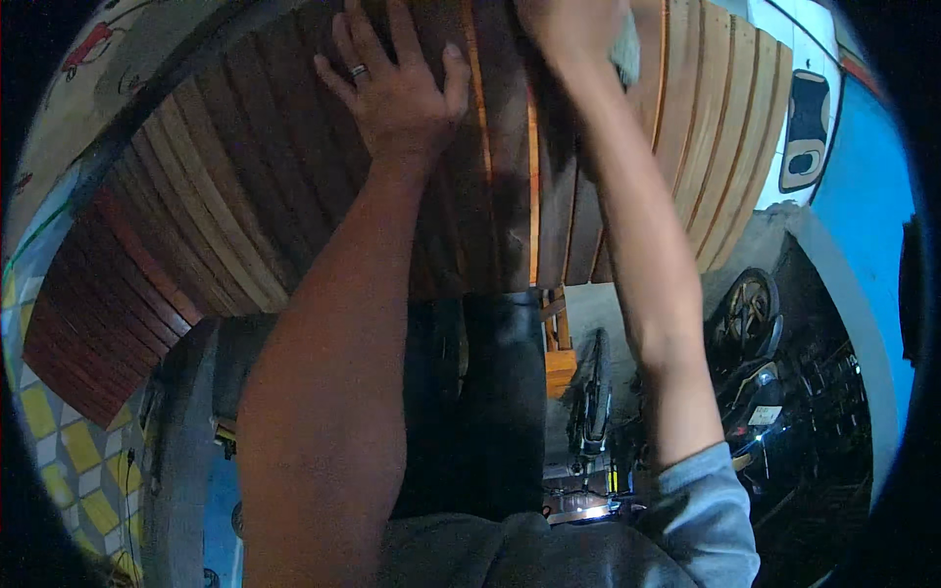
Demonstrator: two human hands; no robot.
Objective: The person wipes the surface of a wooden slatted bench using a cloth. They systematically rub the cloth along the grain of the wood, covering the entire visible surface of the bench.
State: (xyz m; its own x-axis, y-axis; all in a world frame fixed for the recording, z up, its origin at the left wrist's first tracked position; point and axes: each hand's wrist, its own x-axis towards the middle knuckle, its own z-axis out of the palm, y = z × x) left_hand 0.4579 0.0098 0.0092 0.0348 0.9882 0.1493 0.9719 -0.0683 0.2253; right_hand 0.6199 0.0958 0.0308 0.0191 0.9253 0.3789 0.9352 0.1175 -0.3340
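A broad row of long wooden slats (pixel 284 127) lies in front of me, its strips side by side, dark brown in the middle and paler towards the right. My left hand (pixel 404 98), with a ring on one finger, rests spread on the dark slats. Farther right, my right hand (pixel 578 31) reaches to the top edge of the view, slightly blurred. A pale grey-green, cloth-like piece (pixel 628 51) shows beside it, and the hand seems closed on this. Its fingertips are cut off by the frame. Thin orange-brown gaps run between several slats near both hands.
A reddish-brown slatted section (pixel 108 304) slopes down at the left, above a yellow-and-white patterned floor (pixel 83 461). A black-and-tan object (pixel 807 132) lies on the white surface at the right. Below the slats are a wooden stool-like piece (pixel 561 363) and a parked motorcycle (pixel 755 382).
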